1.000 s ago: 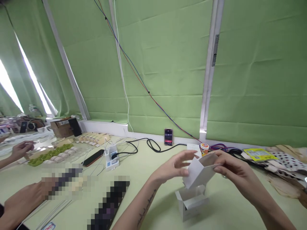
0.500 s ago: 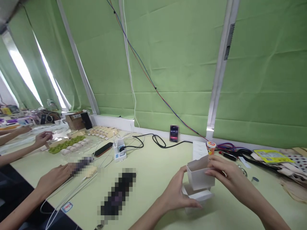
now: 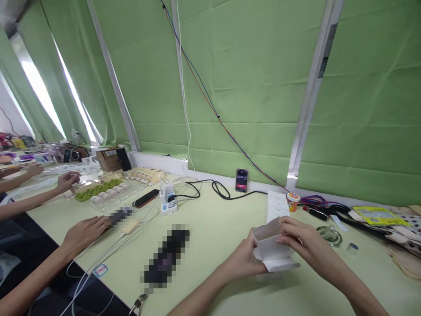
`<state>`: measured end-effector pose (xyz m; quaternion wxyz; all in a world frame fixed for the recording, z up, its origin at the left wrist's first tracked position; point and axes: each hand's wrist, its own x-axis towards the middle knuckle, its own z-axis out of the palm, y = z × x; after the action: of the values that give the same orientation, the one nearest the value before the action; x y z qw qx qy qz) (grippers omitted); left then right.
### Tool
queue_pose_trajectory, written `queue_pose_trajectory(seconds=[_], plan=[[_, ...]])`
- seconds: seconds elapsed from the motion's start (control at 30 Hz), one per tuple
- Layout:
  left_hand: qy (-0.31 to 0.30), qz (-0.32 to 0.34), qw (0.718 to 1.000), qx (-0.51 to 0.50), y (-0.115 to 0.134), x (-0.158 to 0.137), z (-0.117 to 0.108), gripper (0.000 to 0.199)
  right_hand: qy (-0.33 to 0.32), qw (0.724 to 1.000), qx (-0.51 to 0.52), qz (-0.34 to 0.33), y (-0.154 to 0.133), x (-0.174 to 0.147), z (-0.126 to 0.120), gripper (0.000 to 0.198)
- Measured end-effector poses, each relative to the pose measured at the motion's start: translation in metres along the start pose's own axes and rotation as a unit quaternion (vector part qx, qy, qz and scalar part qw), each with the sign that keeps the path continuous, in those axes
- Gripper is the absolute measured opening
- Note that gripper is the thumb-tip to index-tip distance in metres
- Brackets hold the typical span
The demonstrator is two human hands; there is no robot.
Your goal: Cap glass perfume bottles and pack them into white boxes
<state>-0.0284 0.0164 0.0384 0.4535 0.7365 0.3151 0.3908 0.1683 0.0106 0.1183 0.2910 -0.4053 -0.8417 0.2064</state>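
Between my hands is a small white cardboard box point(image 3: 272, 249), open at the top and slightly tilted, with a flap point(image 3: 283, 265) sticking out at its lower front. My left hand point(image 3: 242, 262) wraps round its left side and underside, fingers partly hidden behind the card. At the upper right, my right hand point(image 3: 304, 239) pinches the rim of the box. Whether the upper box sits fully inside a lower one cannot be made out. Just behind stands a stack of white boxes point(image 3: 277, 204), next to an orange and white tub point(image 3: 292, 202).
A pixelated dark object point(image 3: 167, 256) lies left of my hands. Beyond it are a power strip point(image 3: 168, 201), cables and a phone point(image 3: 146, 198). A co-worker's hand point(image 3: 86, 235) rests at left near egg-like items in a tray point(image 3: 98, 189). A bracelet point(image 3: 330, 236) lies right.
The upper white box has moved down toward the lower one, and the gap between them has closed. My left thumb no longer shows across the front. The view has shifted slightly.
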Motion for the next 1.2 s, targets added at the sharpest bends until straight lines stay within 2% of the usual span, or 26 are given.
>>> queue_pose_trajectory(seconds=[0.2,0.37,0.53,0.63,0.73,0.83,0.93,1.07,1.2], plan=[[-0.012,-0.036,0.999,-0.005,-0.009,0.0,-0.003,0.07,0.026,1.0,0.013,-0.009,0.009,-0.005,0.005,0.027],[-0.024,-0.003,0.999,0.038,-0.011,0.001,-0.004,0.068,0.051,0.998,0.015,-0.028,0.015,-0.008,0.01,0.025],[-0.038,-0.005,0.997,0.068,-0.012,0.0,-0.009,0.07,0.061,0.997,0.02,-0.041,0.017,-0.006,0.012,0.026],[-0.088,-0.016,0.995,0.032,-0.008,-0.001,-0.017,0.079,0.063,0.997,0.02,-0.041,0.019,-0.006,0.012,0.027],[-0.133,-0.012,0.988,-0.076,-0.002,-0.002,-0.023,0.075,0.05,0.998,0.015,-0.036,0.02,-0.006,0.012,0.027],[-0.1,-0.018,0.984,-0.15,0.0,0.0,-0.024,0.07,0.014,0.999,0.025,-0.03,0.02,-0.005,0.015,0.027],[-0.073,-0.027,0.985,-0.151,-0.001,0.002,-0.021,0.069,-0.014,0.999,0.026,-0.019,0.022,-0.004,0.018,0.027],[-0.032,0.002,0.996,-0.079,0.003,0.001,-0.018,0.061,-0.054,0.998,0.022,0.015,0.025,-0.005,0.018,0.026],[-0.017,0.013,1.0,-0.005,0.001,-0.006,-0.016,0.057,-0.083,0.995,0.029,0.044,0.025,-0.013,0.018,0.022]])
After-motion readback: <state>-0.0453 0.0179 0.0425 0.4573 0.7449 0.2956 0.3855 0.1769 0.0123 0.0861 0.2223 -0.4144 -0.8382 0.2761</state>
